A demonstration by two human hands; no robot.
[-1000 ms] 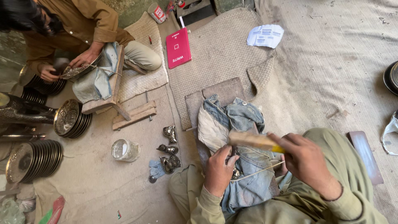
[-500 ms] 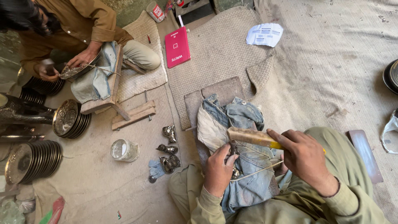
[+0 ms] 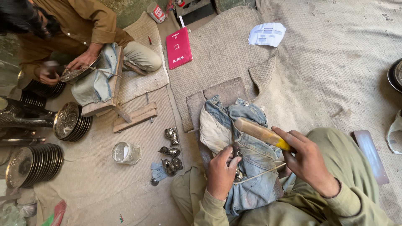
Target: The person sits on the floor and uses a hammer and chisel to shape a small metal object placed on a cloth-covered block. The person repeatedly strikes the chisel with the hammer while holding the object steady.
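Observation:
I sit on the floor with a bundle of worn denim cloth [image 3: 251,167] over my lap. My left hand [image 3: 220,171] presses a small dark metal piece [image 3: 238,172] down onto the cloth. My right hand [image 3: 307,161] grips a wooden-handled tool [image 3: 259,132] with a yellow band, held slanting over the cloth just above the piece. A thin cord [image 3: 261,172] runs across the denim below the tool.
Several small metal figures [image 3: 171,150] and a glass jar [image 3: 125,152] lie to my left. Stacks of embossed metal plates [image 3: 33,163] stand far left. Another person [image 3: 75,37] works a plate on a wooden block [image 3: 104,106]. A red booklet [image 3: 179,48] and paper [image 3: 266,34] lie ahead.
My right hand and the tool have shifted slightly down toward the cloth. The other person's hands have moved a little on their plate.

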